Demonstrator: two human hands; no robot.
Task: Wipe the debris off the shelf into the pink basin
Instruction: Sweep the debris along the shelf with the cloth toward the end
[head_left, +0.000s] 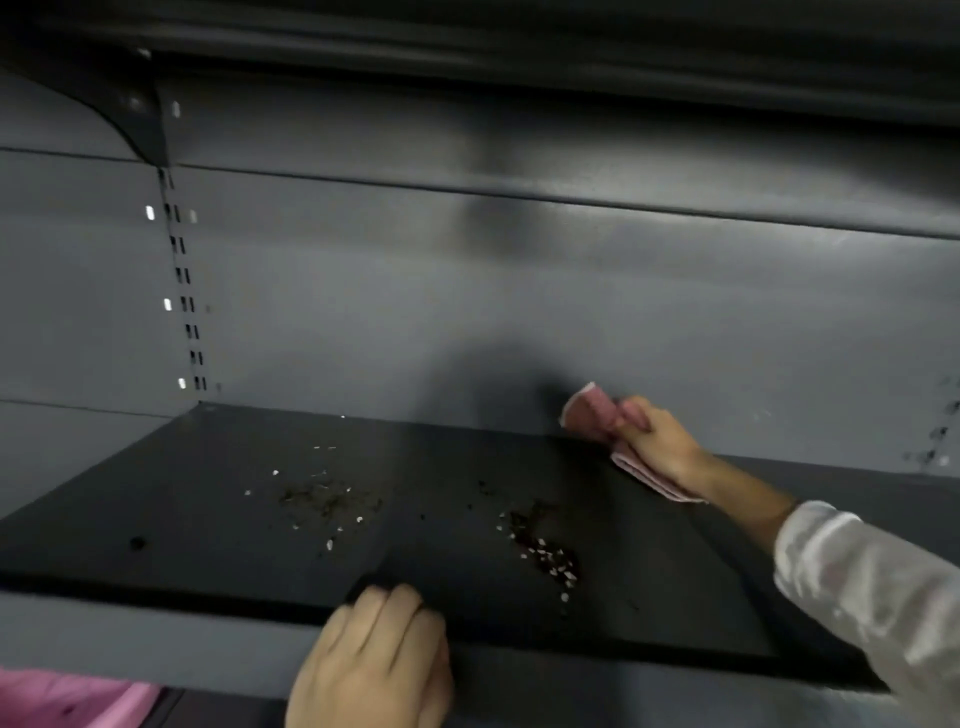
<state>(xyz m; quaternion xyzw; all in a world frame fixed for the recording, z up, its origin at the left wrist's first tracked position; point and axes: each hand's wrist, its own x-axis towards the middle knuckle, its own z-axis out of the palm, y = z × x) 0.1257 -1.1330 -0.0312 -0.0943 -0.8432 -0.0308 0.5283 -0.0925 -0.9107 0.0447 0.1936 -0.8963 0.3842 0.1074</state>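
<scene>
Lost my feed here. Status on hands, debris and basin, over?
Right hand clutches pink cloth at shelf back. Left hand on front edge. Two debris patches unswept. Pink basin below left, path open.

Right arm (748, 493): bare forearm, loose white sleeve (872, 587) with faint sheen, lower right of frame. Left hand (371, 660) bare, bottom centre; no rings or watch visible.

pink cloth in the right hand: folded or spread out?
Folded and bunched. The pink cloth sits gripped in the right hand, with layered edges trailing beneath the wrist.
</scene>
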